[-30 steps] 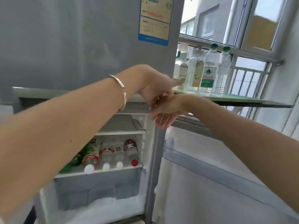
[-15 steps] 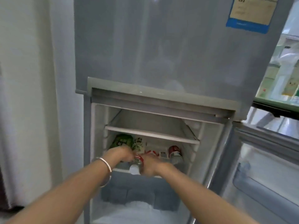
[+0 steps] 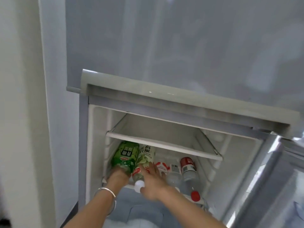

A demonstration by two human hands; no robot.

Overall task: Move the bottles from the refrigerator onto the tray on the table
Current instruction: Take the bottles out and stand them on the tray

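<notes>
Several bottles lie on their sides on the lower shelf of the open refrigerator (image 3: pixel 164 99). At the far left is a green bottle (image 3: pixel 125 155); my left hand (image 3: pixel 117 177) is closed around its neck end. Beside it lie a pale green-labelled bottle (image 3: pixel 146 154) and a white-capped bottle (image 3: pixel 138 182). My right hand (image 3: pixel 153 181) rests flat with fingers spread over the white-capped bottle and a red-and-white labelled bottle (image 3: pixel 162 167). Further right are a clear bottle (image 3: pixel 174 174) and a red-capped bottle (image 3: pixel 189 168). The tray and the table are out of view.
An empty white shelf (image 3: pixel 162 143) sits just above the bottles. The refrigerator door (image 3: pixel 263 178) stands open at the right. A grey drawer (image 3: pixel 139 213) is below the bottle shelf. A white wall (image 3: pixel 24 112) borders the refrigerator's left side.
The view turned from the window-side bottles to the refrigerator and came closer. Both hands dropped from the upper door edge into the lower compartment; the left one took hold of the green bottle.
</notes>
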